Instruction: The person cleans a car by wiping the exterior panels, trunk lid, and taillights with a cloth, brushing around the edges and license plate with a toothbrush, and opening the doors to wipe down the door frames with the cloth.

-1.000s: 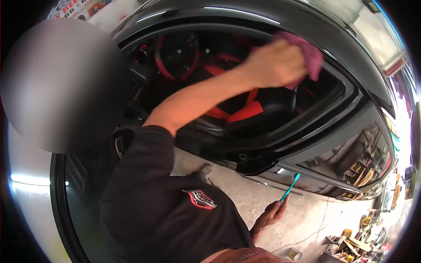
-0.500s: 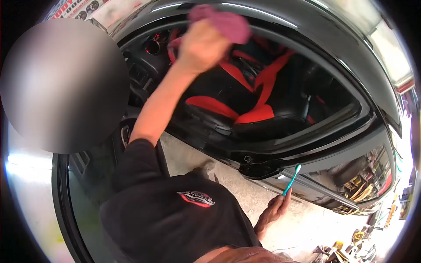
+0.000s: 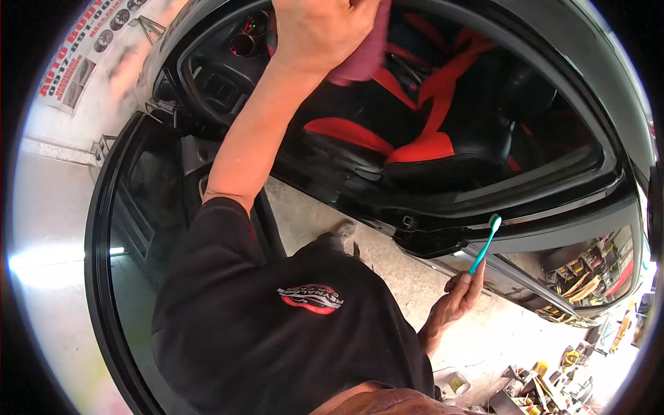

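My left hand [image 3: 321,34] reaches to the top edge of the view, its fingers closed around a dark pink cloth [image 3: 363,59]. Part of the hand and cloth is cut off by the frame, and the fingers are partly hidden. Behind it lies the open door opening of a black car [image 3: 581,55], with black and red seats [image 3: 418,149] inside. Lower right, my right hand [image 3: 460,297] grips the handle of a teal toothbrush [image 3: 486,243]. The brush stands bristle end up, in front of the car's door sill area.
An open car door [image 3: 104,277] stands at my left. Printed signage [image 3: 72,86] is on the wall at upper left. Assorted tools and parts [image 3: 546,387] lie at lower right, near a small can [image 3: 458,382] on the concrete floor [image 3: 394,290].
My left hand and the cloth have moved up to the frame's top edge. The toothbrush and right hand appear higher and further right. The view has shifted, showing more wall signage.
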Available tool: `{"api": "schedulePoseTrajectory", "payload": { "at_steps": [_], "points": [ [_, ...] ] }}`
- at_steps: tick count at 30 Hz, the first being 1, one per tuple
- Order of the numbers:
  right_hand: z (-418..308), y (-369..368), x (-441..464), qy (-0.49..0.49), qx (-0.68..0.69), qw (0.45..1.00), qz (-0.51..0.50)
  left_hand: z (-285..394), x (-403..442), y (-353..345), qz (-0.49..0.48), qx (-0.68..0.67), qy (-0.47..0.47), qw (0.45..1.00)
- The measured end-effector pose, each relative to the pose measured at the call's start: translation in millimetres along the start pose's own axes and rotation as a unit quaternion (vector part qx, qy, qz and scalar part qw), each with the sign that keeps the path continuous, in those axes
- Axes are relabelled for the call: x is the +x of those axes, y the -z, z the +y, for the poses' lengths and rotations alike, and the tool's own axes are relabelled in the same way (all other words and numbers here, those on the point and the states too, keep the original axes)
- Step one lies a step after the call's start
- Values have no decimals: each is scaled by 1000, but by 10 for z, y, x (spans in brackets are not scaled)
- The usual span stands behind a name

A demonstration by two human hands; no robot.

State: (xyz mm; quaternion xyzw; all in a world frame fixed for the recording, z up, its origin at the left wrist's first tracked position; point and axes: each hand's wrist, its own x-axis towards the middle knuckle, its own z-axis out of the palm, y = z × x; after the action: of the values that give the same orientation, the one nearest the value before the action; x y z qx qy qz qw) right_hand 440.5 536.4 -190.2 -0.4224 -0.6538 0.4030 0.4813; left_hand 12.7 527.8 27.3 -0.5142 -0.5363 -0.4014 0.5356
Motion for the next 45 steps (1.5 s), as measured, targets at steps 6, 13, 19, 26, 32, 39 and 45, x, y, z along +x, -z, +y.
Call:
{"api": "schedulePoseTrajectory", "payload": {
  "at_steps": [6,13,19,26,32,39,45],
  "points": [
    [-1,-53,-35,-10,27,1000,-1,-138,-88,121,16,1,65,998],
    [73,-83,-58,-13,26,999,-15,46,95,-2,-21,21,2,1000],
    [207,11,-106,-38,55,998,12,128,154,106,-80,61,26,995],
    [198,17,-143,-28,67,997,-2,36,128,77,-83,-21,81,993],
    [174,-31,-141,-17,72,997,-27,-17,133,73,-91,-38,67,993],
    [170,-11,-152,-38,75,996,-33,185,246,69,-113,18,-32,993],
    [211,59,-160,-36,61,997,-15,-98,70,113,-96,40,44,994]
  ]
}}
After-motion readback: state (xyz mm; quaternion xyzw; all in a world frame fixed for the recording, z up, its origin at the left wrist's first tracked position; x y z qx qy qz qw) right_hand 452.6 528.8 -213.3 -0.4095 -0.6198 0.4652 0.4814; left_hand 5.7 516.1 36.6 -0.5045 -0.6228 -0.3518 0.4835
